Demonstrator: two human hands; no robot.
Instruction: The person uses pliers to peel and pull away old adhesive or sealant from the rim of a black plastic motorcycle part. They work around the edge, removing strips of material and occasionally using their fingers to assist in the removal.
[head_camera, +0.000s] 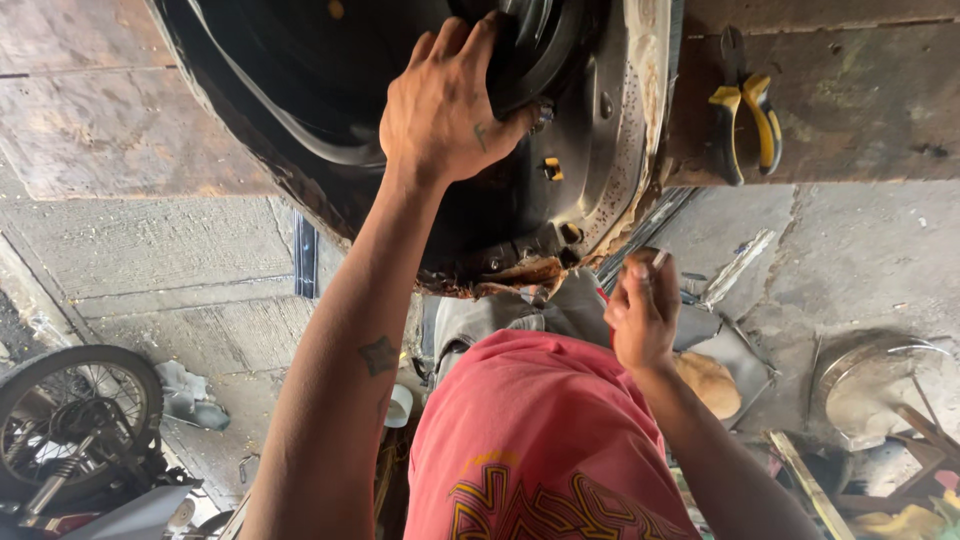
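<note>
The left hand (445, 105) is up high, fingers curled over the black rubber edge of the tire (300, 90). The right hand (640, 315) is lower and nearer the body, pinching a small thin thing I cannot make out. The tire lies above both hands on the wooden surface (860, 100). Yellow pliers (745, 105) rest to the right. Below is a gray floor (200, 260).

Pliers (745, 110) on worn wooden bench (850, 90)
</note>
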